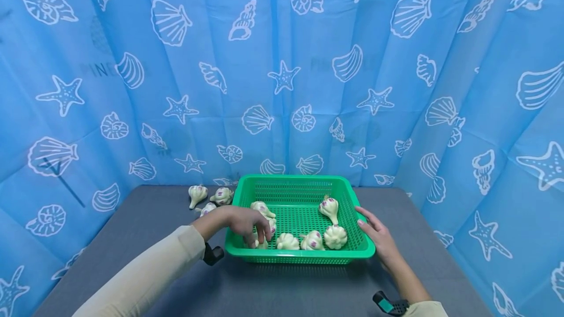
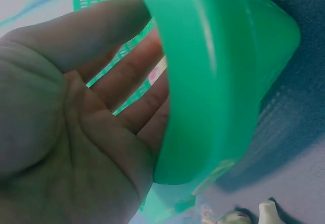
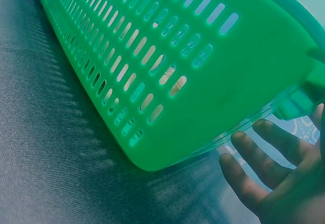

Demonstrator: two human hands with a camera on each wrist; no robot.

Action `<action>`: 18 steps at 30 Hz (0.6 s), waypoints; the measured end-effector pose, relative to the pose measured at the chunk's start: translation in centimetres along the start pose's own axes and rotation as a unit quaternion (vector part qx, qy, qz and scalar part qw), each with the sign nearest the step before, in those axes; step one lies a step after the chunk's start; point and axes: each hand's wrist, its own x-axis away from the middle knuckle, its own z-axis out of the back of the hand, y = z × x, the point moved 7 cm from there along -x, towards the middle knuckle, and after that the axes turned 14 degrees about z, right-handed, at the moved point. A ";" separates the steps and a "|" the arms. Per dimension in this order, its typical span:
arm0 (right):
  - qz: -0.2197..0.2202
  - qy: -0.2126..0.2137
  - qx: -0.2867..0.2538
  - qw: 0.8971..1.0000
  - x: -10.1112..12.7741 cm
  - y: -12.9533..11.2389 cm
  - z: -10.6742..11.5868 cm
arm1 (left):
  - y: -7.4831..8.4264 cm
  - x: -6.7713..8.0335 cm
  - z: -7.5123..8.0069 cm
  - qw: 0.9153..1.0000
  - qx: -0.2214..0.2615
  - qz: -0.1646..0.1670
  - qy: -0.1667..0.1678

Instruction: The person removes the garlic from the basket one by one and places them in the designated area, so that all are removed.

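A green slotted plastic basket (image 1: 295,178) stands on a grey table (image 1: 145,238) and holds several white garlic bulbs (image 1: 336,237) with purple streaks. My left hand (image 1: 257,233) reaches over the basket's left rim (image 2: 213,82); its fingers (image 2: 127,76) point down, fairly straight, onto a bulb (image 1: 263,243) in the near left corner. My right hand (image 1: 373,233) lies with straight fingers along the basket's right rim. In the right wrist view its relaxed fingers (image 3: 264,158) sit just beside the basket's wall (image 3: 203,97).
Three more garlic bulbs (image 1: 197,193) (image 1: 222,195) (image 1: 207,208) lie on the table left of the basket. A blue curtain (image 1: 282,62) printed with shells closes in the table at the back and both sides.
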 end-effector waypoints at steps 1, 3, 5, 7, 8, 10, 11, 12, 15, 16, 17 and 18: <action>0.001 0.001 -0.001 1.000 0.0 0.0 0.0 | -0.1 -0.1 0.1 1.000 -0.003 -0.003 0.007; 0.001 0.002 -0.005 1.000 0.0 -0.1 0.0 | -0.1 -0.2 0.1 1.000 -0.007 -0.009 0.020; 0.002 0.002 -0.007 1.000 0.0 -0.1 0.0 | -0.3 -0.4 0.2 0.999 -0.011 -0.012 0.032; 0.003 0.001 -0.006 1.000 0.0 -0.1 0.0 | -0.4 -0.5 0.3 0.999 -0.017 -0.013 0.044; 0.003 0.000 -0.005 1.000 0.0 0.0 0.0 | -0.4 -0.5 0.4 0.998 -0.019 -0.012 0.051; 0.003 -0.002 -0.001 1.000 0.0 0.0 0.0 | -0.6 -0.6 0.5 0.998 -0.025 -0.007 0.065; 0.003 -0.003 0.001 1.000 0.0 0.1 0.0 | -0.6 -0.6 0.6 0.997 -0.028 -0.005 0.073; 0.003 -0.002 0.003 1.000 0.0 0.1 0.0 | -0.6 -0.7 0.7 0.996 -0.032 -0.004 0.080; 0.002 -0.003 0.011 1.000 0.0 0.2 0.0 | -0.6 -0.8 0.9 0.994 -0.046 0.001 0.100; 0.002 -0.003 0.013 1.000 0.0 0.2 0.1 | -0.5 -0.8 1.0 0.993 -0.049 0.003 0.106; 0.002 -0.003 0.013 1.000 0.1 0.1 0.1 | -0.5 -0.8 1.2 0.992 -0.053 0.004 0.112; 0.004 -0.003 0.013 1.000 0.0 0.1 0.1 | -0.5 -0.7 1.3 0.991 -0.056 0.005 0.118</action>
